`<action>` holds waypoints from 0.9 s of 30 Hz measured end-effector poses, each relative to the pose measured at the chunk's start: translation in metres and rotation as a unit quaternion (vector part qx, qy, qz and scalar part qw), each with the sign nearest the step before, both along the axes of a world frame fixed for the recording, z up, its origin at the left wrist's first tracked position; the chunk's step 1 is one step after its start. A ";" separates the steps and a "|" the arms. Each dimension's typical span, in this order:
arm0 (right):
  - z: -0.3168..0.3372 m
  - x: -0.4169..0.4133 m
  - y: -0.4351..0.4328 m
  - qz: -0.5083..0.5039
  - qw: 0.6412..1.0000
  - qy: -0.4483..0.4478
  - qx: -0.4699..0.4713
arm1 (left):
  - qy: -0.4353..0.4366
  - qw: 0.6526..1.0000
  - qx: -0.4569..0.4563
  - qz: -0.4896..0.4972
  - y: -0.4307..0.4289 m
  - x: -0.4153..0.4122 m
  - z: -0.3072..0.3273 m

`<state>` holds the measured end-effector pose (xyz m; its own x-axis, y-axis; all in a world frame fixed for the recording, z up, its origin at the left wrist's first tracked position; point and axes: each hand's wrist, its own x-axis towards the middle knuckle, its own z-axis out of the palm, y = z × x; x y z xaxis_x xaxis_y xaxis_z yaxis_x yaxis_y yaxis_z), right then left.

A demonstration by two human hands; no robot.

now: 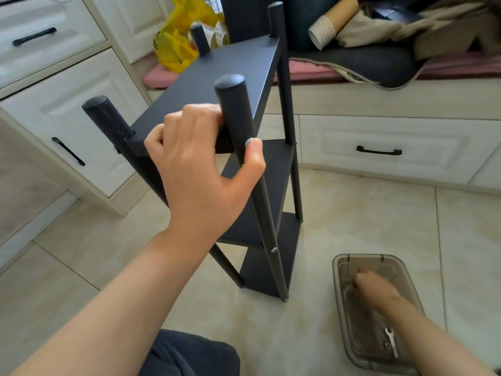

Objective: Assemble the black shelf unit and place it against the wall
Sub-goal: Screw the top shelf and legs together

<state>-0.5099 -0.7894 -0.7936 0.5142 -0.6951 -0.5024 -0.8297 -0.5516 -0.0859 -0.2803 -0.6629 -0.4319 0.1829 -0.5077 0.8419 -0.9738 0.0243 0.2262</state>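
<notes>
The black shelf unit (230, 63) stands upright on the tiled floor, with several boards between round black posts. My left hand (200, 169) grips the near edge of the top board beside the front right post (235, 109); its thumb presses a silver screw head (249, 143) on that post. A second screw head (273, 250) shows lower on the same post. My right hand (376, 291) reaches down into a translucent plastic tub (339, 294) on the floor at the lower right, fingers curled into it; what they touch is hidden. A small silver wrench (391, 344) lies in the tub.
White cabinets with black handles (379, 151) stand left and behind. A bench behind the shelf carries cushions, a yellow bag (173, 47), paper cups (324, 32) and cloth. My dark trouser knee (189, 354) is at the bottom. Bare tiles lie between shelf and tub.
</notes>
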 end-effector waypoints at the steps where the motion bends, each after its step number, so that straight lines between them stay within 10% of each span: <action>1: 0.010 0.003 0.001 -0.003 1.000 -0.010 0.006 | 0.002 1.000 0.005 0.004 0.000 0.000 0.000; 15: 0.243 0.067 0.016 -0.103 0.908 -0.406 -0.024 | 0.025 0.990 0.136 -0.022 0.019 0.001 0.017; 20: 0.313 0.097 0.038 -0.183 0.795 -0.566 0.117 | 0.046 0.985 0.164 -0.028 0.025 -0.001 0.025; 27: 0.319 0.138 0.063 -0.179 0.735 -0.592 0.280 | 0.054 0.982 0.183 -0.011 0.031 0.005 0.032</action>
<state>-0.3721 -0.7261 -0.4746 0.6554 -0.7472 -0.1103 -0.0750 0.0810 -0.9939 -0.2751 -0.6324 -0.4000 0.2461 -0.7772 0.5792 -0.9439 -0.0565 0.3253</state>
